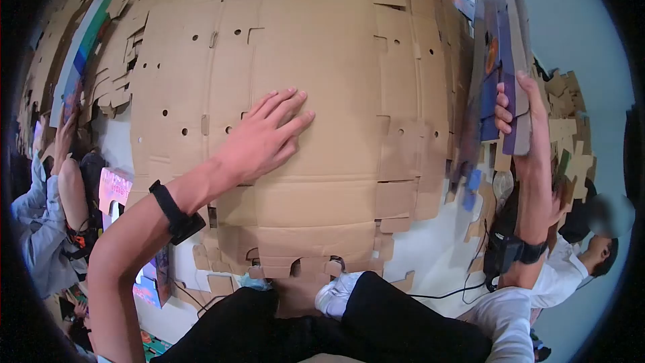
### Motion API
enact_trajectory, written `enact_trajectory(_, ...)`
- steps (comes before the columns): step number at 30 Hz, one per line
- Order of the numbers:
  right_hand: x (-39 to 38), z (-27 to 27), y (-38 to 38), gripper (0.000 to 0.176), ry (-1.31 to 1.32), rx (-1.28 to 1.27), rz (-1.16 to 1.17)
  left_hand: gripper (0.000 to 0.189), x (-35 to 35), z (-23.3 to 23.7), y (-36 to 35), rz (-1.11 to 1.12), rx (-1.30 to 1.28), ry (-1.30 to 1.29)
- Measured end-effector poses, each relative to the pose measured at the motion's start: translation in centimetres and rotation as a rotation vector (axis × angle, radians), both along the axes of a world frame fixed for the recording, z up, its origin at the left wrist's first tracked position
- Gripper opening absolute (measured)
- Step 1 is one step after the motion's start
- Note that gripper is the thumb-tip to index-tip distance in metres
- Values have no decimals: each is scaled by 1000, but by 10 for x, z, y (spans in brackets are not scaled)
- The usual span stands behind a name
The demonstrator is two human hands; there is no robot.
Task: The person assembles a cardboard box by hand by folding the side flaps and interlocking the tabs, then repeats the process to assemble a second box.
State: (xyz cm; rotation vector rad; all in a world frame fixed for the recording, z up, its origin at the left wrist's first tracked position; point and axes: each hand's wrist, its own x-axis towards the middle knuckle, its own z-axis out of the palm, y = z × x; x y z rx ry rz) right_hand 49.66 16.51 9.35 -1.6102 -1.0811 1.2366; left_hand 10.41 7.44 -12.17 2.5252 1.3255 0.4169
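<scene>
My left hand (272, 131) lies flat with fingers spread on a wide sheet of flattened brown cardboard (309, 47). That sheet is unfolded in front of me, with fold lines, small round holes and cut slots. At the right, my right hand (521, 107) is closed around the edge of a flattened cardboard box (505, 40) with a purple and blue printed face. The box stands on edge, raised beside the brown sheet. My thumb is on one side and the fingers wrap round the other.
More flattened cardboard is piled at the left (121, 40). A pink and purple printed box (115, 191) stands beside my left forearm. One co-worker (47, 215) at the left handles a colourful flat board (80, 54); another person (578, 255) is at the right. A black cable (443, 294) runs along the white floor (423, 255).
</scene>
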Motion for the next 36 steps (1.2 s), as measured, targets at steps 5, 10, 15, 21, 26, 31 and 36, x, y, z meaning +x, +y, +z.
enact_trajectory(5,-87,9,-73,76,-229,-14,492,60,2,32,27,147,-948,-1155)
enact_trajectory(10,-145,-5,-102,89,-342,-232,1170,83,-31,80,16,173,-1232,-1908)
enact_trajectory(15,-160,-47,-97,88,-331,-271,1394,66,-48,50,-22,751,-1082,-1734)
enact_trajectory(21,-144,-84,-100,64,-177,-107,1294,58,-34,46,-47,940,-926,-1381)
enact_trajectory(26,-111,-78,-64,38,-320,-53,952,51,-129,52,-11,930,-834,-977)
enact_trajectory(31,17,-115,-21,22,-337,224,231,84,-273,33,14,875,-767,-884)
enact_trajectory(36,207,-236,-19,46,-732,-135,273,96,-268,5,-20,1055,-759,-834)
